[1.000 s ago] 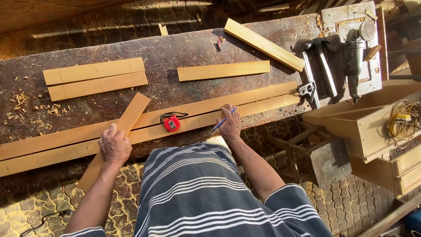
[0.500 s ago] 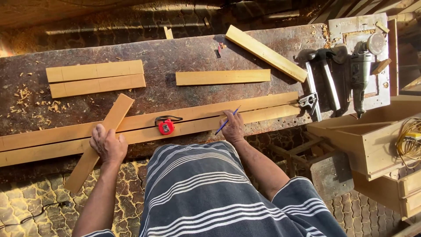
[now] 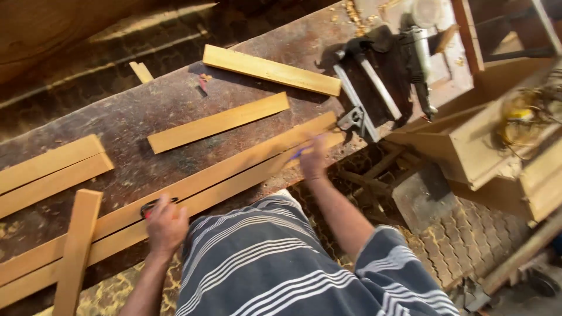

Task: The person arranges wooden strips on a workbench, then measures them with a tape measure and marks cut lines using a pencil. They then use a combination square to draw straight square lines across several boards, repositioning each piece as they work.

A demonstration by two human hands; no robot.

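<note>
Resting on the long wooden strips (image 3: pixel 234 175), the left hand (image 3: pixel 165 225) covers a red tape measure (image 3: pixel 153 206), fingers curled on it. At 2 o'clock from it, the right hand (image 3: pixel 313 158) pinches a blue pencil (image 3: pixel 300 153) against the strips.

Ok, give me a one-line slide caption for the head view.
Left hand on a tape measure, right hand with a blue pencil over two long boards on a workbench.

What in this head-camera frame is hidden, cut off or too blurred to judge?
- Tape measure: mostly hidden under the left hand.
- Right hand: motion-blurred; its grip on the blue pencil is unclear.
- Long planks: cut off by the left edge.
- Yellow coil in the box: blurred.
</note>
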